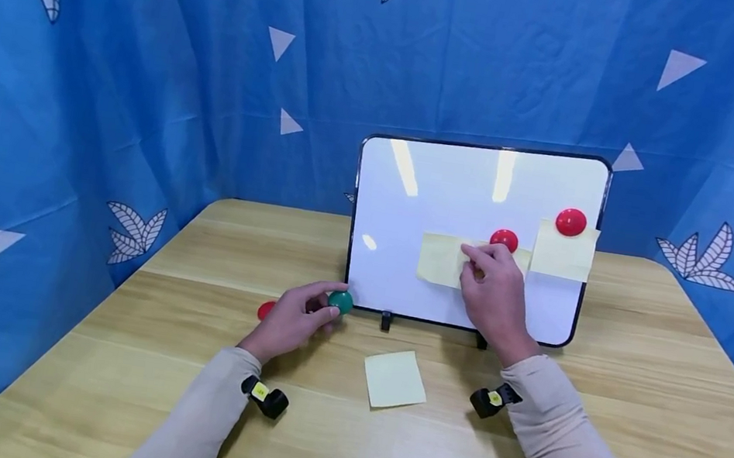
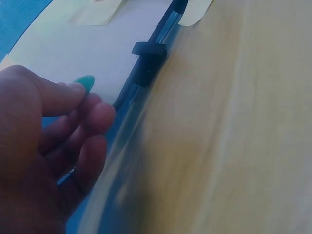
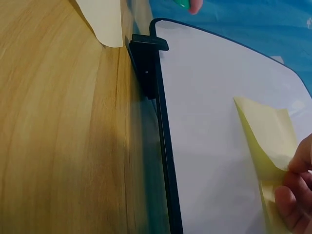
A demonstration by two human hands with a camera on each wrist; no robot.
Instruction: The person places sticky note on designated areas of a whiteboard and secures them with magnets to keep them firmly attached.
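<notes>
My left hand (image 1: 298,321) pinches a round green magnet (image 1: 340,302) between thumb and fingertips, by the lower left corner of the whiteboard (image 1: 398,210). Against the board's face, my right hand (image 1: 498,290) pinches the right edge of a pale yellow sticky note (image 1: 442,260). That note bows away from the surface in the right wrist view. Partly hidden behind this hand is a second yellow note (image 1: 523,260), with a red magnet (image 1: 504,240) at its top. Another red magnet (image 1: 570,222) sits on the top of a third note (image 1: 564,255) at the board's right edge.
A loose yellow sticky note (image 1: 395,379) lies on the wooden table (image 1: 337,444) in front of the board. Beside the left hand is a red magnet (image 1: 266,309), partly covered. Black feet (image 1: 385,321) support the board; a blue curtain (image 1: 220,68) hangs behind.
</notes>
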